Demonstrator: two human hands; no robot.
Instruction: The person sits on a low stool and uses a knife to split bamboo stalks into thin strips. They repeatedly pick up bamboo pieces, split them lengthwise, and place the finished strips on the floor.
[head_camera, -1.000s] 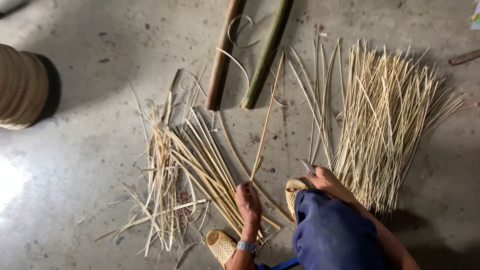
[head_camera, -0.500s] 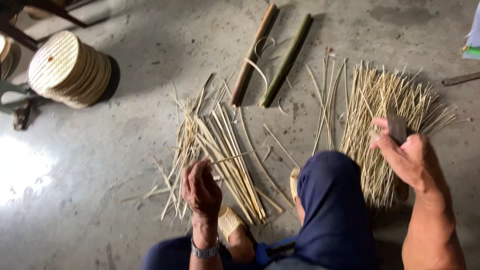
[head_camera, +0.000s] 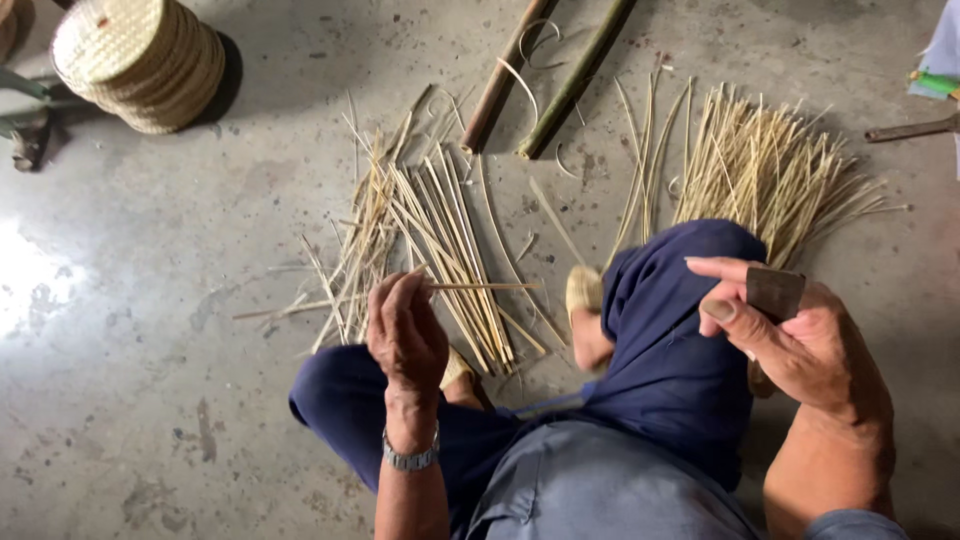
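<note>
Bamboo strip (head_camera: 480, 286), thin and pale, lay pinched in the left hand (head_camera: 405, 335), its grip closed on one end while the rest ran out level to the right of the fingers. Right hand (head_camera: 800, 340) had its grip closed around a dark knife blade (head_camera: 775, 292), thumb laid along it, well apart from the strip. Beyond the left grip lay a loose pile of strips (head_camera: 430, 230) on the concrete floor (head_camera: 150, 330); beyond the right grip, a fan of finer slivers (head_camera: 770, 170). Farther out lay two bamboo poles (head_camera: 540, 80) and a stack of woven discs (head_camera: 140, 60). Held by one end only, the strip could probably sag, snap or slip free.
</note>
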